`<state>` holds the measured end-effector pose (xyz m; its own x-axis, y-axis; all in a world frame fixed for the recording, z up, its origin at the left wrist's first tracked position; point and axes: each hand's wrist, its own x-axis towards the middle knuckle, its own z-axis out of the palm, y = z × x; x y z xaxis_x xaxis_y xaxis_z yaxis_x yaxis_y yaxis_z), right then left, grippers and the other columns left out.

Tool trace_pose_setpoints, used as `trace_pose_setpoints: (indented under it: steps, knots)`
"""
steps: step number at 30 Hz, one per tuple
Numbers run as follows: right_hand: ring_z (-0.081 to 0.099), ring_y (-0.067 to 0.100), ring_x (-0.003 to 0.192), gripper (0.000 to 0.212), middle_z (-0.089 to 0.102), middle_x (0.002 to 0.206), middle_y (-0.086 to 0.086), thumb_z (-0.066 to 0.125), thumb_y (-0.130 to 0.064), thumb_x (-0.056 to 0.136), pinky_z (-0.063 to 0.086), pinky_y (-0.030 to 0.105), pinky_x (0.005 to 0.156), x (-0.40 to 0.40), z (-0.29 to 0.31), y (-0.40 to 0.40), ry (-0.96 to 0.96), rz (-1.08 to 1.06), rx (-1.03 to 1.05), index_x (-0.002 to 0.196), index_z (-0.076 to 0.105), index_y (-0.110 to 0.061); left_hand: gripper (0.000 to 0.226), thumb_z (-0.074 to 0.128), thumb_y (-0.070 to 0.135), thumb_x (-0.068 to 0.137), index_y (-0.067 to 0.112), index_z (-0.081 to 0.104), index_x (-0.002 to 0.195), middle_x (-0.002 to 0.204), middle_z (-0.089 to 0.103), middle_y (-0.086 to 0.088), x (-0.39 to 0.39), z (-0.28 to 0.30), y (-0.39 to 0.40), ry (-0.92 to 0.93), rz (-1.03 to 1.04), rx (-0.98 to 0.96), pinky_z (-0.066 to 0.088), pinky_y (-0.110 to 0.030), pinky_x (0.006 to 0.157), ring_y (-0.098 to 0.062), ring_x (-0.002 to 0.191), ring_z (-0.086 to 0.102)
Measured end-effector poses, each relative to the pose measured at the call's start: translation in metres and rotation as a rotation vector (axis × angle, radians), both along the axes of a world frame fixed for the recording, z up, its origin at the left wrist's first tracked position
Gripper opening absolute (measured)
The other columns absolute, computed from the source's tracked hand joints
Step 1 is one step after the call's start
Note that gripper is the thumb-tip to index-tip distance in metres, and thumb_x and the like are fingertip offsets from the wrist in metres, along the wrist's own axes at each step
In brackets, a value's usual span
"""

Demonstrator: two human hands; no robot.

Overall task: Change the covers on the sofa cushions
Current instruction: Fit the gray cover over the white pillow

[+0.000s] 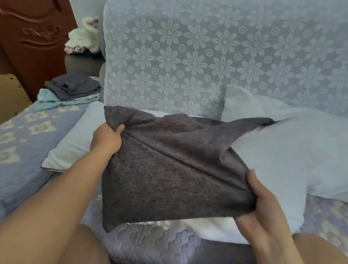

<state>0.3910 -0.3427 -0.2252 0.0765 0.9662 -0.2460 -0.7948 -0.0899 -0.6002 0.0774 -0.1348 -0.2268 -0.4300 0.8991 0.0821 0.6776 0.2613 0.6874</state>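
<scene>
A dark grey cushion cover (167,167) lies spread over the middle of the sofa seat, held up between both hands. My left hand (106,140) pinches its upper left edge. My right hand (265,207) grips its lower right corner, fingers curled under the cloth. A bare white cushion (73,141) lies beneath it at the left. A second bare white cushion (299,157) leans at the right; one end of the grey cover reaches up onto it. A strip of white fabric (205,227) shows under the cover's lower edge.
Folded grey and teal covers (71,91) are stacked on the sofa's far left end. The backrest (192,58) wears a pale flower-patterned throw. A quilted blue seat cover (19,145) lies under everything. White clothes (83,38) and a brown door (30,29) stand behind at left.
</scene>
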Motion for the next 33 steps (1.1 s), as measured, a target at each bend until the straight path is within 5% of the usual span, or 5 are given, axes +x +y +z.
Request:
trace_pose_setpoints:
  steps: [7, 11, 16, 24, 33]
  knots:
    - [0.068, 0.021, 0.079, 0.040, 0.068, 0.075, 0.007, 0.063, -0.052, 0.089, 0.055, 0.045, 0.076, 0.024, -0.065, -0.005, -1.499, 0.081, -0.122, 0.080, 0.065, -0.013, 0.063, 0.065, 0.045, 0.093, 0.011, 0.042, 0.141, 0.144, 0.042, -0.022, 0.017, -0.002, -0.010, 0.027, -0.019, 0.039, 0.041, -0.051, 0.106, -0.045, 0.130, 0.043]
    - [0.064, 0.023, 0.080, 0.040, 0.065, 0.078, -0.002, 0.057, -0.060, 0.090, 0.051, 0.036, 0.074, 0.047, -0.012, 0.017, -2.111, 0.416, -0.292, 0.077, 0.060, -0.022, 0.072, 0.063, 0.036, 0.092, 0.025, 0.028, 0.154, 0.159, 0.025, -0.014, 0.033, 0.025, -0.029, 0.499, -0.216, 0.487, 0.022, -0.053, 0.118, -0.038, 0.147, 0.022]
    - [0.057, 0.028, 0.098, 0.035, 0.065, 0.098, 0.006, 0.056, -0.051, 0.091, 0.043, 0.037, 0.085, 0.066, 0.082, 0.104, -1.952, -0.419, 0.250, 0.095, 0.066, -0.018, 0.067, 0.032, 0.069, 0.097, 0.035, 0.034, 0.154, 0.149, 0.050, -0.003, 0.056, 0.043, -0.013, 0.713, -0.781, 0.009, 0.025, -0.049, 0.120, -0.023, 0.139, 0.040]
    - [0.043, 0.013, 0.138, 0.110, 0.042, 0.152, -0.014, 0.050, -0.094, 0.064, 0.030, 0.034, 0.118, 0.104, 0.030, 0.140, -1.993, 0.844, 0.040, 0.155, 0.028, -0.036, 0.099, 0.031, 0.103, 0.062, 0.032, 0.051, 0.127, 0.105, 0.046, 0.007, 0.051, 0.072, -0.044, 1.108, -0.961, -0.242, 0.038, -0.041, 0.097, -0.018, 0.104, 0.045]
    - [0.063, 0.024, 0.110, 0.072, 0.067, 0.119, -0.001, 0.062, -0.080, 0.072, 0.047, 0.032, 0.087, 0.087, 0.040, 0.072, -2.551, 0.676, 0.173, 0.123, 0.053, -0.030, 0.053, 0.063, 0.078, 0.076, 0.028, 0.057, 0.094, 0.094, 0.066, 0.008, 0.061, 0.067, -0.084, 0.880, -1.148, -0.159, 0.049, -0.037, 0.081, -0.014, 0.086, 0.060]
